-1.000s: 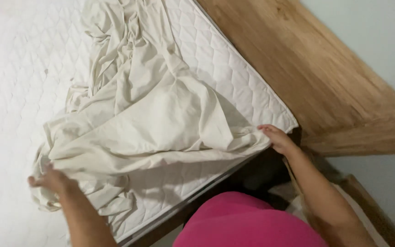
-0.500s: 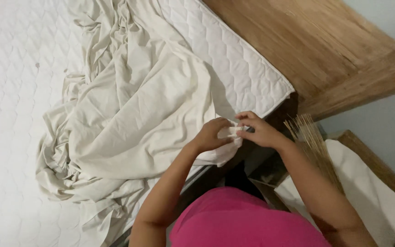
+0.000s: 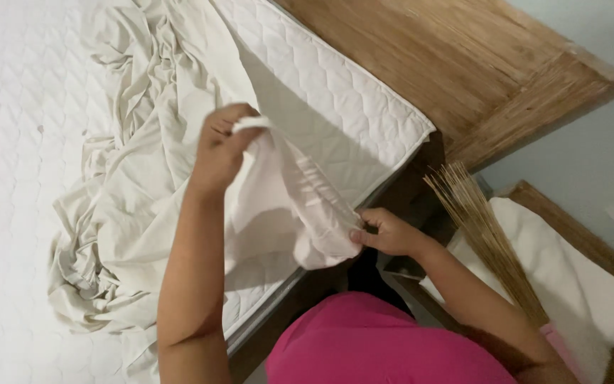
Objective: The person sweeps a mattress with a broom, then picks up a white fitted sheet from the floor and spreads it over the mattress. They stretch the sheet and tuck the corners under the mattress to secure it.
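Left hand [image 3: 223, 149] risen since before; both hands' fingers grip one cream sheet [image 3: 136, 206]; right hand [image 3: 385, 233] low.

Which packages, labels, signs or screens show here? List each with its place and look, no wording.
None in view: no package, label, sign or screen.
What shows instead: a crumpled cream sheet on a white quilted mattress, its edge pinched by the left hand and right hand.
A wooden headboard stands at upper right.
A bundle of thin tan sticks leans beside the bed.
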